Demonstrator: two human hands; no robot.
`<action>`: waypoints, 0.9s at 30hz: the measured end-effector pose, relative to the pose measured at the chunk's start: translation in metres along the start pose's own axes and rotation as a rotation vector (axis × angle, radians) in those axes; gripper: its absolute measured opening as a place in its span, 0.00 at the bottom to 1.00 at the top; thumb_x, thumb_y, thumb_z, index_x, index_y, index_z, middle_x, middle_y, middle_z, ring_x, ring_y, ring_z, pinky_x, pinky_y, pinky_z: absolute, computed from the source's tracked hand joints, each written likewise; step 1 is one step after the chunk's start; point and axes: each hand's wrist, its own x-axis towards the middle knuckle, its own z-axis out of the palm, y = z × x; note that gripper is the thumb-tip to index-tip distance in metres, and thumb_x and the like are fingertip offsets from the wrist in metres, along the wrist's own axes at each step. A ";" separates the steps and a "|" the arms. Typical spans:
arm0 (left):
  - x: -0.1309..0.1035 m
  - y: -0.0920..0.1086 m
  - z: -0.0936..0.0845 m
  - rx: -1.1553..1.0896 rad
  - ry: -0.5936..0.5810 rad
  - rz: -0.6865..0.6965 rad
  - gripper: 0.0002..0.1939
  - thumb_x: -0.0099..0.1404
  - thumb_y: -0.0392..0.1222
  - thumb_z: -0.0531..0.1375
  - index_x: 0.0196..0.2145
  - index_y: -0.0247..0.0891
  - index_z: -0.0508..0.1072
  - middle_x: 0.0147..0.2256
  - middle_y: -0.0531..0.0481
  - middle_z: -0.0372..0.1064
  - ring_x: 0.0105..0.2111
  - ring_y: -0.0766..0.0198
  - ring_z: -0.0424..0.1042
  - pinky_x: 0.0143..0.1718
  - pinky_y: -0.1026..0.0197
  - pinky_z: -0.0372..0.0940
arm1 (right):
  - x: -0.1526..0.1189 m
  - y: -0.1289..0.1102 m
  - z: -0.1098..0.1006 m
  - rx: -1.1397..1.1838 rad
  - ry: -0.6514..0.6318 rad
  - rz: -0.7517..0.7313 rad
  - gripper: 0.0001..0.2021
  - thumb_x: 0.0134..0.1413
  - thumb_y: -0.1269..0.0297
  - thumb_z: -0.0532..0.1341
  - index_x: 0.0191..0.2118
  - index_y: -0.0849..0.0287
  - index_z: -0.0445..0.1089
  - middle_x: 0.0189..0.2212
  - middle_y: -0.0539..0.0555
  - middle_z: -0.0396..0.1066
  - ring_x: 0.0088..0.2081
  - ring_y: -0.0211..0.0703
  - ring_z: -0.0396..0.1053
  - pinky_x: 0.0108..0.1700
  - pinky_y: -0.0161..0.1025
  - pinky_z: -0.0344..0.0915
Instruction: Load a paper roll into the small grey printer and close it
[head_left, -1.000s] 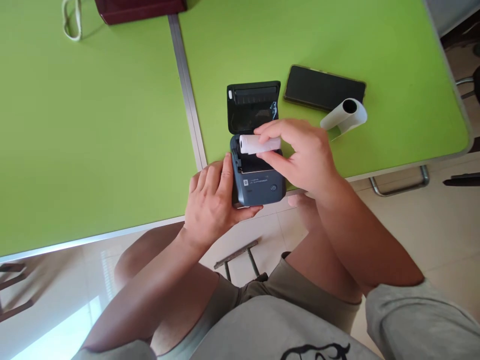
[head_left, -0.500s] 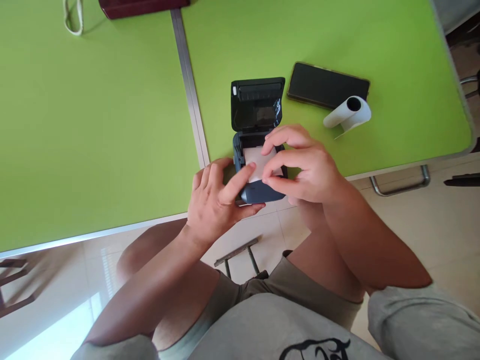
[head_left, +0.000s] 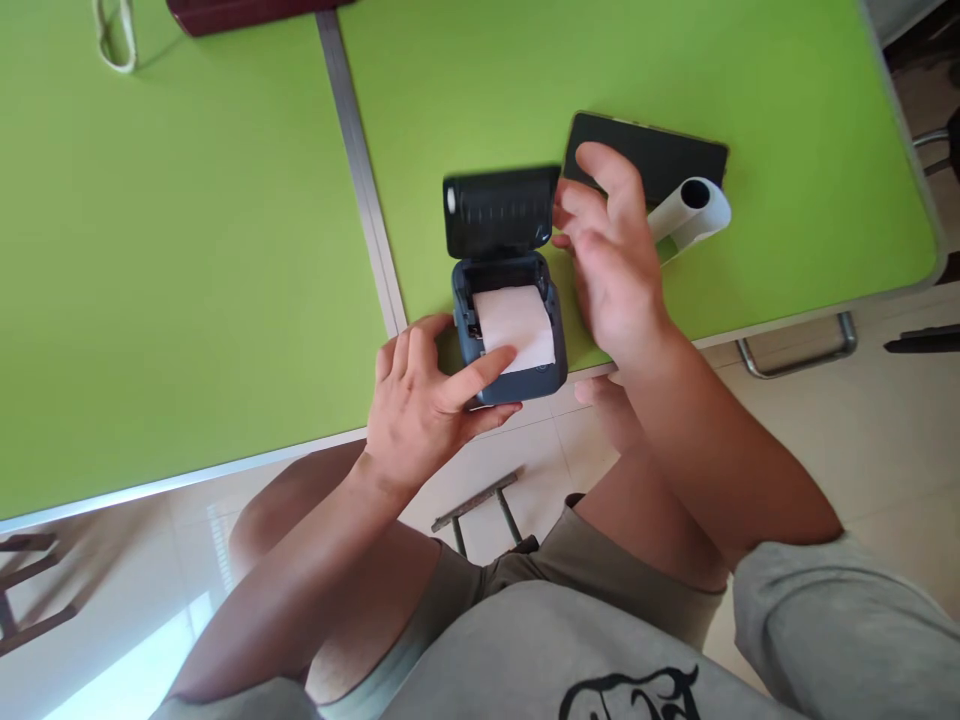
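**Left hand [head_left: 427, 405] pressed paper strip [head_left: 517, 325] on open portable printer [head_left: 525, 386]**

The portable printer sat at the near edge of the green bench [head_left: 225, 250], its dark lid [head_left: 499, 212] swung up and back on the side away from the person. The white paper strip came out of the printer's open compartment and lay over its near part, covering much of the front panel.

The person's left hand gripped the printer at its near left corner. The index finger rested on the paper strip, the thumb ran along the printer's near edge, and the other fingers were bent beside its left side. The right hand [head_left: 616, 262] was open and held nothing, its fingers spread and partly curled, just to the right of the raised lid. Whether its fingertips touched the lid's edge could not be told.

Beyond the printer and to its right lay a black smartphone [head_left: 667, 160], partly hidden by the right hand. A loose paper roll [head_left: 675, 212], partly unrolled and with a dark hollow at its end, was to the right of the printer. It overlapped the phone's near corner in the view; whether the two touched was unclear.

To the left of the printer, a metal strip [head_left: 360, 170] crossed the bench. Well apart from the printer, beyond it and to the left, were a dark red object [head_left: 247, 12], cut off by the view's edge, and a white cord loop [head_left: 133, 45].
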 end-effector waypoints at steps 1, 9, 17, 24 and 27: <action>0.000 0.000 0.000 0.001 0.004 0.003 0.28 0.69 0.70 0.57 0.60 0.58 0.72 0.56 0.35 0.64 0.51 0.45 0.68 0.49 0.47 0.63 | 0.001 0.001 0.001 0.112 0.066 0.011 0.32 0.57 0.36 0.56 0.62 0.42 0.50 0.55 0.54 0.72 0.62 0.52 0.69 0.59 0.51 0.69; 0.001 0.001 0.002 0.038 0.044 0.020 0.32 0.69 0.70 0.58 0.62 0.49 0.70 0.55 0.32 0.68 0.49 0.44 0.70 0.46 0.48 0.63 | -0.012 -0.009 -0.001 0.062 -0.106 -0.091 0.20 0.61 0.46 0.67 0.54 0.47 0.70 0.56 0.52 0.73 0.61 0.48 0.70 0.65 0.50 0.68; 0.003 0.004 0.003 0.028 -0.039 -0.083 0.44 0.66 0.73 0.59 0.69 0.44 0.64 0.55 0.33 0.69 0.51 0.42 0.72 0.51 0.47 0.62 | 0.000 -0.030 -0.013 -0.130 -0.380 -0.018 0.19 0.59 0.50 0.69 0.52 0.50 0.71 0.58 0.52 0.74 0.64 0.56 0.69 0.69 0.61 0.65; 0.002 0.003 0.009 0.032 -0.027 -0.130 0.56 0.63 0.81 0.52 0.71 0.32 0.57 0.56 0.30 0.72 0.53 0.41 0.73 0.54 0.49 0.62 | -0.007 -0.020 -0.010 -0.143 -0.304 -0.024 0.25 0.60 0.39 0.65 0.56 0.48 0.68 0.60 0.52 0.72 0.63 0.52 0.70 0.68 0.54 0.66; 0.001 0.002 0.011 0.017 -0.036 -0.178 0.62 0.60 0.85 0.50 0.71 0.28 0.55 0.56 0.28 0.72 0.53 0.40 0.73 0.55 0.48 0.61 | -0.009 -0.010 -0.006 -0.089 -0.086 -0.069 0.22 0.62 0.35 0.60 0.50 0.45 0.69 0.54 0.51 0.75 0.59 0.49 0.72 0.64 0.49 0.70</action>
